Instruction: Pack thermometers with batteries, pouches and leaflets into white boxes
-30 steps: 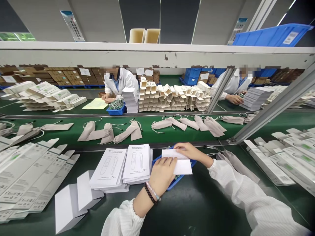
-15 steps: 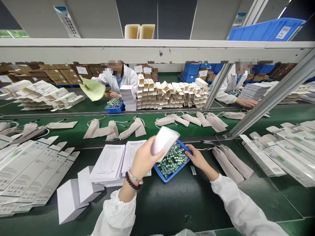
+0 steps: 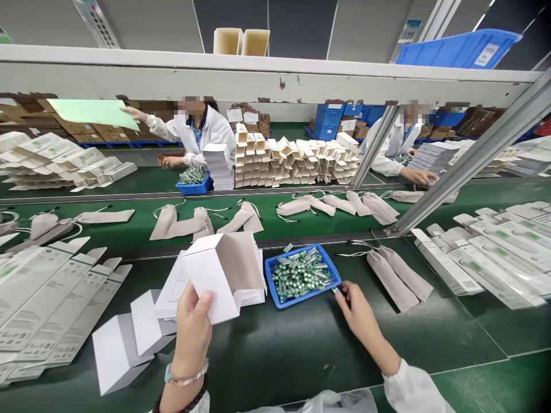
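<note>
My left hand (image 3: 193, 324) is closed on a folded white cardboard insert (image 3: 206, 275), raised over the stacked printed manuals (image 3: 170, 295). The open side of the insert faces right. Beside the right corner of a blue tray (image 3: 282, 304), my right hand (image 3: 360, 314) pinches a small green battery pack (image 3: 337, 292) at the table surface. Many green batteries (image 3: 303, 274) fill the tray, and one pack (image 3: 288, 248) lies at its back rim. Two more folded white inserts (image 3: 118, 355) rest on the table left of my left hand.
Flat white printed boxes (image 3: 55, 304) lie at the left, more boxes (image 3: 499, 252) at the right. Two grey drawstring pouches (image 3: 400, 278) lie right of the tray. Further pouches (image 3: 241, 218) line the green belt. A slanted metal post (image 3: 465, 155) rises at the right. Two co-workers sit opposite.
My left hand has carried the insert left, away from above the tray, and turned it. My right hand has left the tray rim for the battery pack. A co-worker's green sheet has moved left.
</note>
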`<action>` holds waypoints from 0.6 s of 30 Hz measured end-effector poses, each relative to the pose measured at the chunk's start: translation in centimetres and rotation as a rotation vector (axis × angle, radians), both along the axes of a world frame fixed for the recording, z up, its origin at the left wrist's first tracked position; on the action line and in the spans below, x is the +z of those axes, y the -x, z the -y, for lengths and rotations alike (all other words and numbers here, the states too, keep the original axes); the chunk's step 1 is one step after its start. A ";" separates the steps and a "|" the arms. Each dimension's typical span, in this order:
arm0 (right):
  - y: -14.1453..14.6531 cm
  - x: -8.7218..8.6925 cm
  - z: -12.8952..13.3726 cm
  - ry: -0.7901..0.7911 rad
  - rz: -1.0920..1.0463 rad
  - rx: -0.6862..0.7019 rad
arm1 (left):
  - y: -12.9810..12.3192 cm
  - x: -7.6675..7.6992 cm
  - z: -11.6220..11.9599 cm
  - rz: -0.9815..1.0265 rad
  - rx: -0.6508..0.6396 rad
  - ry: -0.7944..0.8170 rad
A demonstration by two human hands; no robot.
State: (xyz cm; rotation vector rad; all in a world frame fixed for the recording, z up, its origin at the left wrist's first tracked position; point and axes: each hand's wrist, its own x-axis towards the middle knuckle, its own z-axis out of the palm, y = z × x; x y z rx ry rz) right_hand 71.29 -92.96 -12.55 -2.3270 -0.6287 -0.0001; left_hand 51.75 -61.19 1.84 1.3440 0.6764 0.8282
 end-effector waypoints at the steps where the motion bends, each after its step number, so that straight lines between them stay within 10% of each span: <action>1: 0.7 -0.7 0.1 0.073 0.048 0.064 | 0.2 0.0 0.0 0.002 0.025 0.021; 6: 0.4 -1.2 2.3 0.104 0.102 0.084 | 1.5 -0.9 -0.4 0.082 0.107 0.113; 11: -2.0 3.9 2.2 -0.104 0.127 -0.178 | 3.1 -1.0 -0.6 0.114 0.240 0.230; 18: -3.0 7.9 -6.4 -0.052 0.241 0.316 | 4.1 -0.4 -0.2 0.014 0.221 0.242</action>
